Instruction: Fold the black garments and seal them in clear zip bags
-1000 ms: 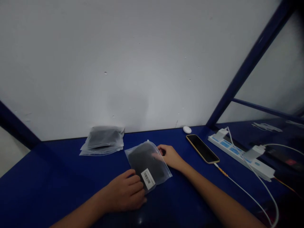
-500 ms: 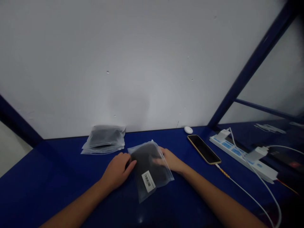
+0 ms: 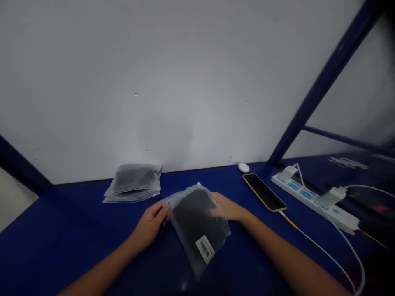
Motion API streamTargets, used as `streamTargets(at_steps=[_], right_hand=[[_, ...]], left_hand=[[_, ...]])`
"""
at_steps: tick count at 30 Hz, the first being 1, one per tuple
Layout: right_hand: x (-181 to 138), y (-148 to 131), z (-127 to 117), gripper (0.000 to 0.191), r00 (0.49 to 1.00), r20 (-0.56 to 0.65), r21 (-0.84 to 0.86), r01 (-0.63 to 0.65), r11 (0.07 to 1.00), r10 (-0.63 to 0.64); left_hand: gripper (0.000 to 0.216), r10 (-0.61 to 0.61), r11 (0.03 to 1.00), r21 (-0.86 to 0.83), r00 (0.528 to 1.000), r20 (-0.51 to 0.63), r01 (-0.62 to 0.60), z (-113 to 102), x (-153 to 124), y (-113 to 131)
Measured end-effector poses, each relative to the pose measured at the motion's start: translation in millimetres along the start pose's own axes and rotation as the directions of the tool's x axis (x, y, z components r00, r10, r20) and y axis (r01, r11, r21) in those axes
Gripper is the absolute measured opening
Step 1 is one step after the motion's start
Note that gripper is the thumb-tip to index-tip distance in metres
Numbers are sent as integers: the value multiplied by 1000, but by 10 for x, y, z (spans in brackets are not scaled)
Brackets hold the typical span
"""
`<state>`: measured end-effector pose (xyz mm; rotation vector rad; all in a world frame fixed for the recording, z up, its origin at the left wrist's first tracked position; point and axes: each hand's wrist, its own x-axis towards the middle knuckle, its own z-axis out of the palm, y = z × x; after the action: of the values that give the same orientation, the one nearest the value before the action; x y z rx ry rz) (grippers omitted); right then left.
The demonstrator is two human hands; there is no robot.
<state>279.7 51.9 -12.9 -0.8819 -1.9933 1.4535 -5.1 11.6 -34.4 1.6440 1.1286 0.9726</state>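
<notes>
A frosted plastic zip bag [image 3: 197,224] with something black inside and a white barcode label [image 3: 205,248] is lifted off the blue table [image 3: 77,230], its lower end tilted toward me. My left hand [image 3: 151,224] pinches the bag's upper left corner. My right hand [image 3: 230,209] grips the upper right edge, its fingers partly behind the plastic.
A stack of similar filled bags [image 3: 133,183] lies at the back left by the white wall. To the right lie a dark phone [image 3: 263,192] on a charging cable, a small white object [image 3: 243,167], and a white power strip [image 3: 314,201] with plugs. A blue shelf post [image 3: 321,84] rises on the right.
The bag lay flat under both hands; my left hand moved from its lower edge to its top corner, and both hands have now raised it and tipped it toward me.
</notes>
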Motion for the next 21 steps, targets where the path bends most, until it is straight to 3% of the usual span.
streamTargets(at_steps=[2, 4, 7, 9, 13, 17, 19, 21], right_hand=[[21, 66, -22, 33, 997, -61, 58, -33, 998, 36], [47, 153, -64, 28, 972, -195, 160, -98, 982, 129], [88, 292, -171, 21, 828, -486, 290, -149, 945, 280], [107, 367, -259, 19, 722, -617, 307, -146, 941, 313], [108, 454, -409, 25, 625, -728, 238, -154, 959, 281], [108, 526, -458, 28, 631, -747, 115, -191, 975, 212], [123, 561, -444, 30, 654, -741, 33, -192, 981, 153], [140, 582, -417, 34, 665, -743, -59, -176, 983, 74]], left_hand=[[41, -13, 1000, -2, 1000, -12, 12, -5, 11, -14], [40, -24, 1000, 5, 999, -43, 24, -15, 14, -31], [41, -50, 998, 28, 994, -93, 52, -43, 16, -63], [41, -72, 996, 38, 992, -107, 76, -76, 28, -89], [35, -124, 991, 46, 992, -19, 125, -160, 86, -136], [32, -121, 979, 180, 981, 149, 94, -249, 145, -158], [30, -58, 945, 325, 996, 71, 32, -290, 151, -167], [26, 54, 844, 537, 997, -63, -12, -314, 130, -165]])
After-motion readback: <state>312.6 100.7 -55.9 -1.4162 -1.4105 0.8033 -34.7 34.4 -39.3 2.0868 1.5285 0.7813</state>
